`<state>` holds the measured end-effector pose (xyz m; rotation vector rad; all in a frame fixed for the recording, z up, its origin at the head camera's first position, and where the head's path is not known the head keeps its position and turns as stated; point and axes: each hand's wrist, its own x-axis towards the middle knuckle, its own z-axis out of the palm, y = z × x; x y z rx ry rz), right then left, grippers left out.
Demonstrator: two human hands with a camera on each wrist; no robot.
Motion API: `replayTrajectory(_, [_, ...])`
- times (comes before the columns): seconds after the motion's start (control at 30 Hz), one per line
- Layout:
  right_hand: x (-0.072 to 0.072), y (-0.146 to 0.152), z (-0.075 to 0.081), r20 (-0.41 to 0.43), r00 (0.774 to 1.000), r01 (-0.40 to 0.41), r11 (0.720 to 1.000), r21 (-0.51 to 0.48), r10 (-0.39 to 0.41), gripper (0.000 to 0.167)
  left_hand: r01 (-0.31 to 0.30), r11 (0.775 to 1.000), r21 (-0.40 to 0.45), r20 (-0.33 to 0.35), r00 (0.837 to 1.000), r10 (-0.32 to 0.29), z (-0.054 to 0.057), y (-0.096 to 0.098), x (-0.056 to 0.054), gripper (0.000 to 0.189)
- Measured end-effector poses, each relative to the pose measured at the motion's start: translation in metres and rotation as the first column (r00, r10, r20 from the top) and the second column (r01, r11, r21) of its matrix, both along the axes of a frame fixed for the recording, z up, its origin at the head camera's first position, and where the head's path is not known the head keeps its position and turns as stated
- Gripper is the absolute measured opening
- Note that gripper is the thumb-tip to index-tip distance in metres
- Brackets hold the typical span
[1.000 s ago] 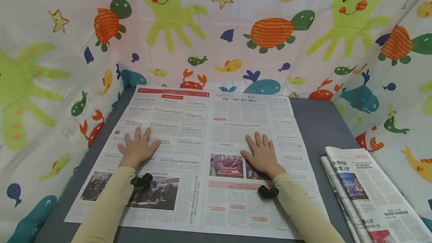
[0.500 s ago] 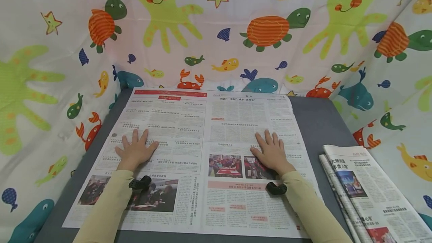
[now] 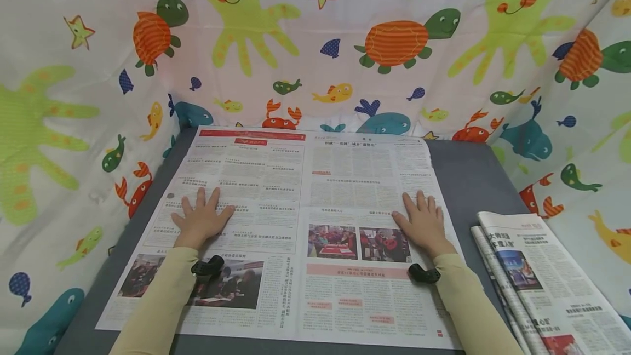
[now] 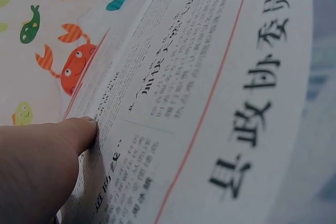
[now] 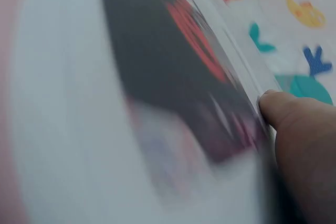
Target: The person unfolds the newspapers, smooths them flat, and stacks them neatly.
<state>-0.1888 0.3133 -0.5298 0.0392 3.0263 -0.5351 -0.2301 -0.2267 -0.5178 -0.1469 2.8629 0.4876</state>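
An unfolded newspaper [image 3: 276, 311] lies flat across the grey table [image 3: 458, 179], printed with text and photos under a red strip at its top left. On the left page rests my left hand [image 3: 201, 223], fingers spread and straight. My right hand [image 3: 425, 224] lies on the right page near its outer edge, fingers straight, just right of a photo [image 3: 384, 244]. In the left wrist view the left thumb [image 4: 68, 140] touches the printed sheet. The right wrist view is blurred; there the right thumb [image 5: 294, 119] meets the paper. Neither hand grips anything.
A stack of folded newspapers [image 3: 552, 278] lies at the table's right side. Behind and on both sides hangs a white curtain [image 3: 315, 37] printed with sea animals. A black wrist camera [image 3: 208, 265] sits on the left sleeve and another black camera [image 3: 424, 273] on the right.
My right hand has slid to the right across the right page, from over the photos to near the outer edge. The left hand stays in place on the left page.
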Motion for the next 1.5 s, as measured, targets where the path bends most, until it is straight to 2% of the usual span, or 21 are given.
replayTrajectory(0.13, [0.003,0.013,0.001,0.019,0.999,0.046,0.999,-0.007,-0.046,0.081,-0.009,1.000,-0.004,-0.001,1.000,0.009,0.000,-0.002,0.001,0.088])
replayTrajectory(0.47, [0.001,0.018,-0.001,0.023,0.998,0.054,0.998,0.015,-0.054,0.081,-0.010,1.000,-0.001,-0.014,1.000,0.010,-0.002,-0.003,0.000,0.088])
replayTrajectory(0.63, [0.003,0.014,0.004,0.013,0.998,0.055,0.998,-0.004,-0.055,0.082,-0.013,1.000,0.005,-0.016,1.000,0.013,-0.002,-0.004,0.001,0.089])
replayTrajectory(0.73, [0.006,0.012,0.021,-0.027,0.998,0.063,0.998,0.001,-0.063,0.082,-0.014,1.000,0.001,-0.017,1.000,0.014,-0.002,-0.004,0.001,0.089])
replayTrajectory(0.83, [0.012,0.019,0.051,-0.062,0.993,0.098,0.995,0.029,-0.096,0.084,-0.011,1.000,-0.006,-0.025,1.000,0.011,-0.003,-0.004,0.001,0.089])
replayTrajectory(0.9, [0.021,0.033,0.072,-0.046,0.988,0.150,0.986,0.067,-0.147,0.086,-0.005,1.000,-0.009,-0.027,1.000,0.005,-0.004,-0.003,0.000,0.089])
replayTrajectory(0.97, [0.034,0.051,0.087,0.010,0.974,0.226,0.970,0.089,-0.228,0.091,-0.002,1.000,-0.002,-0.029,1.000,0.002,-0.005,-0.001,0.000,0.089])
replayTrajectory(1.03, [0.050,0.071,0.095,0.103,0.942,0.310,0.945,0.102,-0.320,0.096,-0.001,1.000,0.003,-0.027,1.000,0.001,-0.004,0.001,0.000,0.089])
replayTrajectory(1.13, [0.070,0.096,0.095,0.254,0.867,0.413,0.903,0.117,-0.429,0.106,-0.002,1.000,0.006,-0.026,1.000,0.002,-0.003,0.003,0.000,0.089])
replayTrajectory(1.17, [0.076,0.102,0.093,0.289,0.849,0.426,0.897,0.121,-0.442,0.107,-0.004,1.000,0.006,-0.029,1.000,0.004,-0.003,0.003,0.000,0.089])
replayTrajectory(1.23, [0.085,0.111,0.088,0.334,0.832,0.428,0.896,0.120,-0.442,0.106,-0.006,1.000,0.003,-0.030,1.000,0.006,-0.002,0.003,0.001,0.089])
replayTrajectory(1.3, [0.092,0.115,0.082,0.345,0.839,0.405,0.906,0.122,-0.421,0.097,-0.004,1.000,0.005,-0.029,1.000,0.004,-0.002,0.004,0.001,0.088])
replayTrajectory(1.4, [0.094,0.114,0.076,0.311,0.871,0.361,0.925,0.119,-0.380,0.079,-0.007,1.000,0.007,-0.027,1.000,0.007,-0.001,0.003,0.001,0.088])
replayTrajectory(1.5, [0.093,0.110,0.074,0.251,0.897,0.339,0.931,0.134,-0.363,0.067,-0.004,1.000,0.007,-0.029,1.000,0.004,-0.001,0.003,0.001,0.088])
